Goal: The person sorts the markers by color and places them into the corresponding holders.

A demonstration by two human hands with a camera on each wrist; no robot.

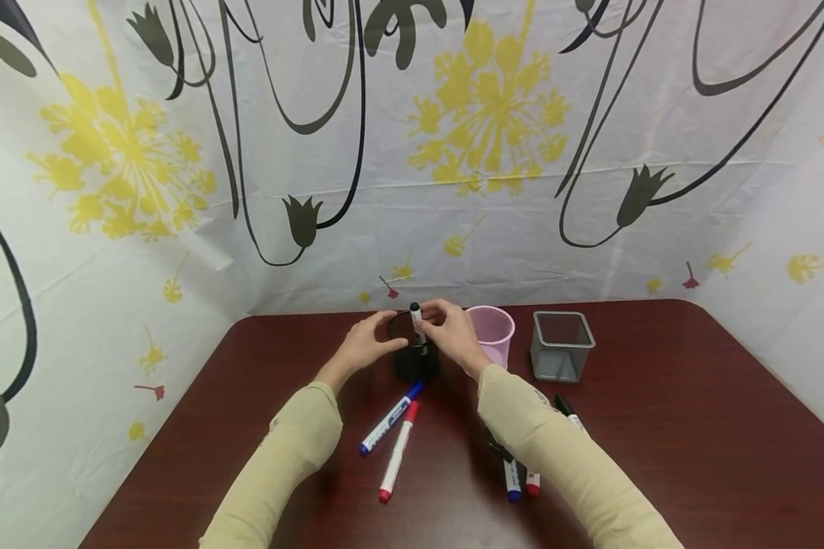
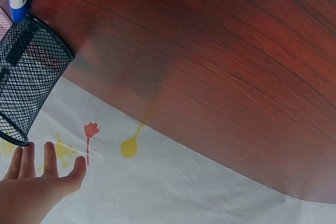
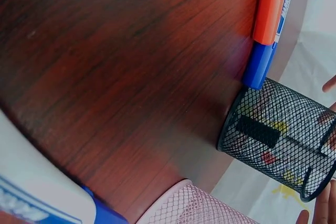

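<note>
Nearest, a red marker (image 1: pixel 398 454) and a blue marker (image 1: pixel 389 420) lie on the table (image 1: pixel 673 396), caps toward the black mesh cup (image 1: pixel 414 368), and seem left to handle; further markers (image 1: pixel 512 479) lie partly hidden by the right sleeve (image 1: pixel 563 455). Beyond them, a black marker (image 1: pixel 417 321) sits partly inside that cup, so its insertion looks nearly done. Its long axis runs close to upright, one black end pointing up, the top tipped slightly left. The right hand (image 1: pixel 452 334) pinches its upper part; the left hand (image 1: pixel 362 347) spreads thumb and fingers about the rim, contact unclear. Alongside stands a pink cup (image 1: pixel 497 352).
</note>
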